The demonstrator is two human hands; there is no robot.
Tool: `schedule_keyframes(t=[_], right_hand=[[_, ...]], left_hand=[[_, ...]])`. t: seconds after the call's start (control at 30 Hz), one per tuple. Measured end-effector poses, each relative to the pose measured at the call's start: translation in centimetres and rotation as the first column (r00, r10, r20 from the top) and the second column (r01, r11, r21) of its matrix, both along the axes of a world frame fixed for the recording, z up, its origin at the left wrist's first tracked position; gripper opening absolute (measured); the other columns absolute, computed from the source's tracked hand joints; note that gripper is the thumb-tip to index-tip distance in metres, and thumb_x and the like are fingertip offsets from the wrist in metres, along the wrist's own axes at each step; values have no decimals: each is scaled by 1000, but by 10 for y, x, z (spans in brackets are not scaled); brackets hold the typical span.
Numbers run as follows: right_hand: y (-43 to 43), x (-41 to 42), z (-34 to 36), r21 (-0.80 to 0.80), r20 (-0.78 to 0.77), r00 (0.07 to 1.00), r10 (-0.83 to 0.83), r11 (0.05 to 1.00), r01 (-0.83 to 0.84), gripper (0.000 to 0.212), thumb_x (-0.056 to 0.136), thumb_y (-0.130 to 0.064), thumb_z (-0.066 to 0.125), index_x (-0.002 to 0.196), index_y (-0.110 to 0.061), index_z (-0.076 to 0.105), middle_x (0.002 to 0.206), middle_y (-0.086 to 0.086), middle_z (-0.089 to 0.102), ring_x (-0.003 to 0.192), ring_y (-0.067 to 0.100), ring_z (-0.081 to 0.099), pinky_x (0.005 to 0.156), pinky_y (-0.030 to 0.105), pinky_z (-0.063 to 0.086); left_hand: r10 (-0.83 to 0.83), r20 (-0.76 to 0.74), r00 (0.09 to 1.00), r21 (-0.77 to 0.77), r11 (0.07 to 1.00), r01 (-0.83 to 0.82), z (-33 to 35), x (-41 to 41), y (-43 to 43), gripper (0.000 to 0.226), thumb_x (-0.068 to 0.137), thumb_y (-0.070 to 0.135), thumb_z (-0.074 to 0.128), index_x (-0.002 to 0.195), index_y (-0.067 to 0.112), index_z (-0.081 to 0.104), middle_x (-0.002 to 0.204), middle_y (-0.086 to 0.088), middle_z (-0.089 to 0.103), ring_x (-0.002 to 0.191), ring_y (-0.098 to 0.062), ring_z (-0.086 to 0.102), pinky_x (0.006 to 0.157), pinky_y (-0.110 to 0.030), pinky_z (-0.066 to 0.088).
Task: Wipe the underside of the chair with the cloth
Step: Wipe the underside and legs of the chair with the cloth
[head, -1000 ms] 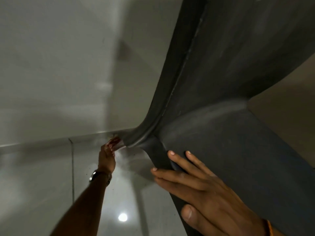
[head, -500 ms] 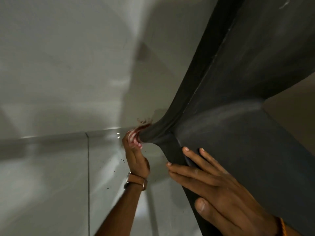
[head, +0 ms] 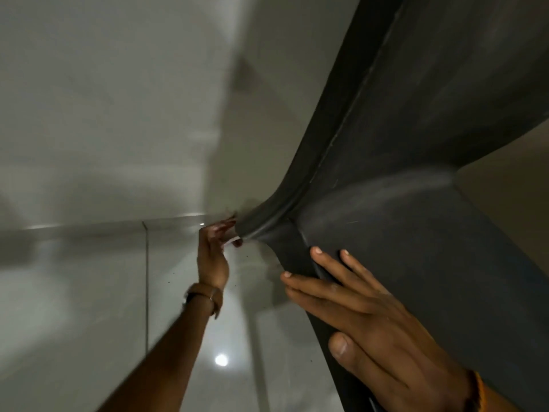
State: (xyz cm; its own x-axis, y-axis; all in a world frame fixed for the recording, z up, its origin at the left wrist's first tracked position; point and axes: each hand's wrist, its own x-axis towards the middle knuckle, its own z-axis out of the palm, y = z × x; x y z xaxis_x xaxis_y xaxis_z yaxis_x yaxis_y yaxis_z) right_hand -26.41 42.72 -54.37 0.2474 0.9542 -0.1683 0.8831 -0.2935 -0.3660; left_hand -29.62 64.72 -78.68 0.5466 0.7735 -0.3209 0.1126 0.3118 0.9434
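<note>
At five o'clock, nearest, the right hand (head: 383, 319) lies flat on the dark chair (head: 416, 203), fingers spread, bracing it; it should press steadily so the chair stays put. Farther off, at nine o'clock from the chair's narrow end, the left hand (head: 212, 260) pinches a reddish cloth (head: 227, 230) against that tip. Short strokes following the curved seam would likely serve best. The chair looks matte, smooth, moulded; the floor (head: 89, 292) beyond is glossy tile.

no readable text, no labels
</note>
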Motion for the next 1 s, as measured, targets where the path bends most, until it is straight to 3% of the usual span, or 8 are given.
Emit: schedule_keyframes(t=[0.13,0.23,0.37,0.57,0.67,0.77,0.87,1.0], right_hand=[[0,-2,1,-1,1,1000,-8,1000,8,64,113,-52,12,164,-25,41,175,-21,30,168,15,11,133,45,10],[0,-4,2,7,-21,1000,-19,1000,19,67,113,-53,9,163,-24,43,174,-20,32,169,15,10,133,46,9],[-2,-3,-1,40,-31,999,-26,999,27,68,113,-53,10,162,-20,46,174,-16,34,169,16,11,134,50,11],[-3,-3,-4,66,-66,997,-41,997,45,59,109,-39,32,161,-17,47,173,-11,38,168,14,11,136,47,8],[-1,-3,-1,50,-73,996,-43,998,47,59,107,-36,31,161,-17,47,173,-11,37,168,12,10,136,44,6],[-1,-4,1,41,-62,997,-40,998,42,60,107,-37,29,161,-18,46,173,-11,37,168,12,9,136,46,8],[0,-5,0,44,-51,998,-31,998,33,59,108,-38,30,162,-20,44,173,-13,36,168,13,9,136,46,8],[-1,-4,-4,72,-40,999,-31,997,34,58,111,-43,27,162,-21,44,173,-14,36,168,14,12,135,46,8]], left_hand=[[84,226,971,226,965,-136,76,-23,-37,28,112,20,36,130,11,55,120,19,66,112,0,62,92,-7,47],[97,213,972,279,948,-156,64,-16,-35,27,110,2,36,131,-4,52,111,41,61,104,14,60,91,-6,45],[133,-25,991,57,990,-132,-12,-2,-8,35,113,24,35,126,-1,55,102,-13,66,91,-14,57,92,-42,50],[-68,-329,942,-148,989,19,-82,17,37,28,106,7,37,123,-9,54,110,-30,62,100,-48,62,89,-53,50],[32,-229,973,-50,998,-44,-30,20,19,26,111,15,34,104,6,57,107,-15,62,119,-38,60,101,-40,49],[89,13,996,14,996,-90,19,3,-4,26,111,19,37,117,2,57,119,-19,65,103,-19,61,85,-18,48],[181,231,956,94,974,-207,56,-13,-24,21,108,26,44,113,20,63,103,11,70,90,-4,60,83,-22,49],[308,202,930,227,909,-351,70,-3,-41,26,97,66,43,106,50,60,101,35,68,97,10,65,84,-6,50]])
